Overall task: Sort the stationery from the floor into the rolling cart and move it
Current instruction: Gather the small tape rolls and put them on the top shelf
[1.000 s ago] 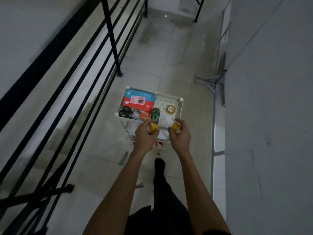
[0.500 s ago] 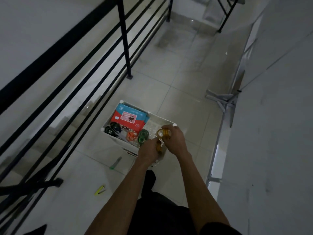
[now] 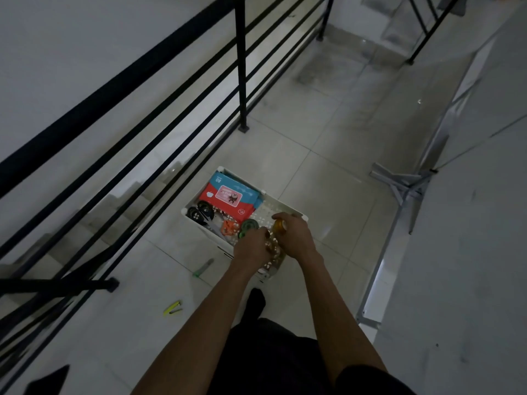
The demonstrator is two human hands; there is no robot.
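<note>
The white rolling cart (image 3: 286, 208) stands on the tiled floor by the railing. Its top tray holds a red and blue pack (image 3: 228, 195), black tape rolls (image 3: 201, 213), an orange item (image 3: 229, 228) and a green tape roll (image 3: 249, 225). My right hand (image 3: 298, 239) is down at the tray's near right corner, gripping a yellow tape roll (image 3: 279, 226). My left hand (image 3: 251, 249) is beside it, fingers curled on a second amber roll (image 3: 272, 248), mostly hidden between the hands. A green pen (image 3: 203, 267) and a yellow-green item (image 3: 172, 307) lie on the floor to the left.
A black metal railing (image 3: 242, 81) runs along the left, with a stairwell beyond it. A grey wall fills the right, and a folded metal frame (image 3: 405, 183) leans at its foot. My foot (image 3: 256, 300) is just behind the cart.
Both hands have come down from above the cart's near edge into the tray, closer together, each with a tape roll. The view has swung, so the cart sits lower left.
</note>
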